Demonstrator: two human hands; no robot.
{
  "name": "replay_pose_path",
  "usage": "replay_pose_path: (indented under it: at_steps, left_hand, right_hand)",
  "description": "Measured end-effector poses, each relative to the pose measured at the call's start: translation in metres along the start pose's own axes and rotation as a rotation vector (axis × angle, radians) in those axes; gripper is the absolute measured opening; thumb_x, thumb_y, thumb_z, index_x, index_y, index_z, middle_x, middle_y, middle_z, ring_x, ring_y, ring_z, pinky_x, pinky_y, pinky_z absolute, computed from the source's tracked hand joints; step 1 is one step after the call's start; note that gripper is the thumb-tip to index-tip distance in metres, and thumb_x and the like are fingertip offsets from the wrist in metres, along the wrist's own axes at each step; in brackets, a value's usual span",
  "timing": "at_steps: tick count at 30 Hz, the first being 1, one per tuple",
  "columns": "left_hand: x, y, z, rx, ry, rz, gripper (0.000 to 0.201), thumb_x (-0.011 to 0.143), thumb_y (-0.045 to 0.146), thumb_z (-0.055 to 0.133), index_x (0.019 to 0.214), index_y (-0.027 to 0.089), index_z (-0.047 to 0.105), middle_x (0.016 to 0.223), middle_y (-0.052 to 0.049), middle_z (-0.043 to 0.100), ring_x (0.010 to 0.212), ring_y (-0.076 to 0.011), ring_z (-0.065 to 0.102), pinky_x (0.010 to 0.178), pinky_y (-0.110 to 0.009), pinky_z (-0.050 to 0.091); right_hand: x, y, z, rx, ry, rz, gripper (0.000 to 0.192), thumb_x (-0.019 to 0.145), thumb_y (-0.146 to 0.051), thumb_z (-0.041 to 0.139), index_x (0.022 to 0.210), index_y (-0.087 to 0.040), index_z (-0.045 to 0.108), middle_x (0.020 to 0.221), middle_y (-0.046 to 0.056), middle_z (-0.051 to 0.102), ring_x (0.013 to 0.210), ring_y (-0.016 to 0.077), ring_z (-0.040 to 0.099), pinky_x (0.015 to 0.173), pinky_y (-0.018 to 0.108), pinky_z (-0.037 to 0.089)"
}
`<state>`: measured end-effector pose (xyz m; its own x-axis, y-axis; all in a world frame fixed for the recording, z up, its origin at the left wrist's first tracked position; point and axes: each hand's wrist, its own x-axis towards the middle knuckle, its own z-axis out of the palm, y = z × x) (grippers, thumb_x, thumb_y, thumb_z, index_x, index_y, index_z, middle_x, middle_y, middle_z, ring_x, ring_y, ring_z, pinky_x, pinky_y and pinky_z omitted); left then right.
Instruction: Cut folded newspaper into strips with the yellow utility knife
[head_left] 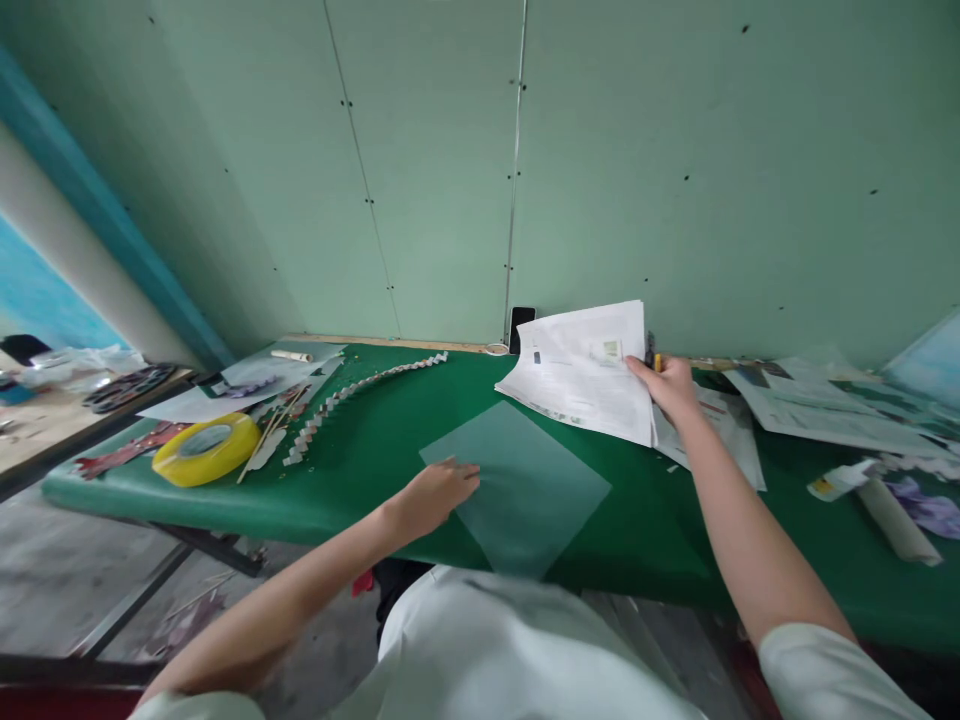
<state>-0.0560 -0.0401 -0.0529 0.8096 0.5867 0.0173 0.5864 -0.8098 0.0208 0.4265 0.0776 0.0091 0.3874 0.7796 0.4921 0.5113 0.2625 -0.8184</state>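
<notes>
Green cloth covers the table [360, 440], and on it, near the front edge, lies a translucent plastic sheet [525, 485], flat and square-on to the person. The left hand [439, 492] rests on the sheet's near-left edge with fingers loosely together, pressing or steadying it rather than gripping. The right hand [670, 388] is closed on a bundle of printed papers [581, 372], pinching their right edge and holding them lifted just behind the sheet; something yellow pokes out by the thumb, too small to tell. Judging by this, the sheet is laid out and nothing yet lies on it. To the left sit a yellow tape roll [206, 448], thin sticks [264, 440] and a folded paper chain [360, 390]; more newspapers [817, 405] lie at the right.
</notes>
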Motion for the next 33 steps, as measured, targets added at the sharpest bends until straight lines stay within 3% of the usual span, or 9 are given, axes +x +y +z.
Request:
replay_pose_path:
  at_steps: [3,6,9,11,16,21,24,28,33]
  left_hand:
    - [0.022,-0.022,-0.008,-0.082,0.009,-0.054,0.05,0.099,0.009,0.051,0.144,0.02,0.071,0.164,-0.013,0.061,0.146,-0.0252,0.065,0.116,-0.033,0.053]
    - [0.047,-0.052,-0.012,-0.193,-0.007,-0.084,0.044,0.102,0.016,0.049,0.138,0.014,0.075,0.16,-0.017,0.064,0.137,-0.0319,0.071,0.113,-0.04,0.057]
    - [0.076,-0.085,-0.011,-0.428,0.075,-0.044,0.029,0.105,0.029,0.057,0.12,0.023,0.082,0.154,-0.011,0.07,0.136,-0.0318,0.072,0.118,-0.042,0.055]
    - [0.096,-0.106,-0.009,-0.647,0.171,-0.068,0.034,0.106,0.046,0.062,0.127,0.025,0.079,0.147,-0.012,0.074,0.135,-0.0319,0.072,0.117,-0.046,0.056]
    - [0.125,-0.142,-0.036,-1.086,0.804,-0.19,0.104,0.093,0.078,0.075,0.174,0.027,0.033,0.174,-0.026,0.043,0.16,-0.0396,0.048,0.12,-0.059,0.052]
    - [0.119,-0.165,-0.087,-1.096,0.985,-0.156,0.117,0.083,0.071,0.092,0.175,0.036,0.028,0.176,-0.02,0.043,0.162,-0.0413,0.043,0.131,-0.062,0.037]
    - [0.123,-0.176,-0.094,-1.149,0.987,-0.293,0.131,0.075,0.061,0.102,0.177,0.038,0.022,0.178,-0.02,0.038,0.165,-0.0432,0.038,0.132,-0.063,0.034]
    - [0.141,-0.18,-0.069,-1.393,0.762,-0.44,0.131,0.074,0.061,0.102,0.176,0.027,0.028,0.174,-0.03,0.04,0.16,-0.0448,0.045,0.13,-0.062,0.036]
    - [0.159,-0.169,-0.03,-1.613,0.543,-0.289,0.106,0.078,0.057,0.1,0.166,0.028,0.049,0.171,-0.024,0.049,0.161,-0.041,0.046,0.132,-0.062,0.034]
  right_hand:
    - [-0.005,-0.036,-0.004,-0.022,-0.073,-0.074,0.052,0.07,-0.067,0.087,0.063,-0.025,0.057,0.056,0.0,0.052,0.059,0.0205,0.054,0.05,0.031,0.039]
    - [-0.012,-0.077,-0.007,-0.013,-0.129,-0.176,0.046,0.074,-0.064,0.088,0.07,-0.023,0.066,0.065,0.003,0.061,0.065,0.0222,0.06,0.053,0.031,0.043]
    - [-0.016,-0.108,-0.013,0.024,-0.147,-0.253,0.044,0.076,-0.062,0.09,0.073,-0.024,0.07,0.069,0.003,0.064,0.068,0.0233,0.063,0.053,0.032,0.046]
    - [-0.016,-0.119,-0.016,0.094,-0.137,-0.267,0.042,0.078,-0.062,0.091,0.077,-0.025,0.072,0.073,0.004,0.066,0.071,0.0248,0.066,0.055,0.033,0.049]
    - [-0.004,-0.111,-0.011,0.216,0.003,-0.246,0.045,0.078,-0.064,0.091,0.078,-0.025,0.068,0.077,0.005,0.068,0.075,0.0267,0.067,0.057,0.035,0.053]
    - [-0.005,-0.077,0.006,0.161,0.057,-0.214,0.054,0.074,-0.068,0.089,0.067,-0.025,0.058,0.066,0.003,0.061,0.064,0.0218,0.059,0.05,0.032,0.043]
    - [-0.013,-0.064,0.011,0.14,0.0,-0.204,0.056,0.074,-0.07,0.086,0.063,-0.026,0.054,0.059,0.0,0.054,0.058,0.0185,0.052,0.048,0.03,0.04]
    - [-0.023,-0.069,0.009,0.132,-0.107,-0.279,0.055,0.077,-0.069,0.085,0.063,-0.025,0.056,0.06,0.001,0.054,0.058,0.0182,0.051,0.05,0.031,0.039]
    - [-0.032,-0.098,-0.002,0.129,-0.173,-0.416,0.059,0.084,-0.066,0.083,0.061,-0.025,0.047,0.057,-0.002,0.04,0.056,0.0149,0.04,0.05,0.03,0.032]
